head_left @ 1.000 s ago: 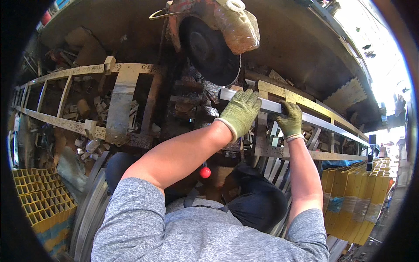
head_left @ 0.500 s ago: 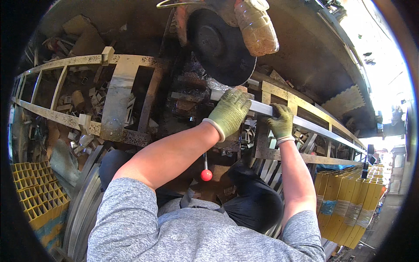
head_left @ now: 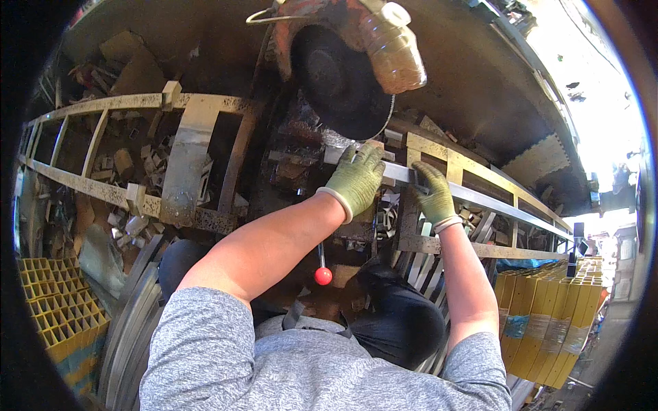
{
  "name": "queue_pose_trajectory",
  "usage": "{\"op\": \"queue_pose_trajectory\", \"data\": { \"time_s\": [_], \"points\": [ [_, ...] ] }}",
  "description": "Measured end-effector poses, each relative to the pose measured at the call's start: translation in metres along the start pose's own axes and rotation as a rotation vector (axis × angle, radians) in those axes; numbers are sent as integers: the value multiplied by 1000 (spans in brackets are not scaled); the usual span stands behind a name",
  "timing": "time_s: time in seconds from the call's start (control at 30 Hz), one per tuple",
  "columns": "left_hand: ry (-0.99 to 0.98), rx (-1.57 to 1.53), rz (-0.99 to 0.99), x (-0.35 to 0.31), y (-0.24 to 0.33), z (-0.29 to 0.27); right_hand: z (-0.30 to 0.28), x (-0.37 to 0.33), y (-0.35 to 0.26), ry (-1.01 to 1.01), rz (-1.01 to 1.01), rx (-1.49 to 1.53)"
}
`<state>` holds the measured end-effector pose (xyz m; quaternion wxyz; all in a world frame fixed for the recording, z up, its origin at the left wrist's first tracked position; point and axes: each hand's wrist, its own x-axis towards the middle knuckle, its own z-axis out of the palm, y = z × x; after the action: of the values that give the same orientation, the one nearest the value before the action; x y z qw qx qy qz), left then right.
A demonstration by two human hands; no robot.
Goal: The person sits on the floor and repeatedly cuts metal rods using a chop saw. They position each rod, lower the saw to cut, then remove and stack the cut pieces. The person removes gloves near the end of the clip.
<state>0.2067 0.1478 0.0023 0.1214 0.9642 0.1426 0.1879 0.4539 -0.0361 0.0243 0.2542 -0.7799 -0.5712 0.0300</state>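
Observation:
A long silvery metal bar [head_left: 473, 198] runs from the middle toward the far right, lying across a pale metal frame. My left hand [head_left: 355, 179], in a green glove with a white cuff, grips the bar near its left end, fingers laid over the top. Farther along, my gloved right hand [head_left: 434, 195] is at the near side of the bar, with fingers stretched and the thumb apart; whether it touches the bar is unclear. Beyond my left hand hangs a dark round saw blade [head_left: 339, 82] in an orange-red housing, with a clear plastic bottle [head_left: 394, 58] beside it.
A lever with a red ball knob [head_left: 323, 276] stands between my knees. To the left is another ladder-like frame [head_left: 89, 183] above scattered offcuts [head_left: 151, 162]. Stacks of yellow rectangular tubes lie at the left [head_left: 55, 288] and right [head_left: 541, 322].
The saw head and its bottle have shifted slightly left and down. My left hand and the bar's end have slid a little left. My right hand's fingers have loosened and straightened.

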Motion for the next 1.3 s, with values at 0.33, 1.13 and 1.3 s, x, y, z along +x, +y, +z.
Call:
{"op": "queue_pose_trajectory", "data": {
  "time_s": [0.33,1.13,1.3],
  "points": [
    [-217,-66,-26,6,13,-47,-11,26,-12,-137,35,-105],
    [-1245,277,153,-256,-3,8,-16,46,-5,-274,127,-323],
    [-328,-308,-36,-231,10,-97,-9,47,4,-283,26,-264]
  ]
}}
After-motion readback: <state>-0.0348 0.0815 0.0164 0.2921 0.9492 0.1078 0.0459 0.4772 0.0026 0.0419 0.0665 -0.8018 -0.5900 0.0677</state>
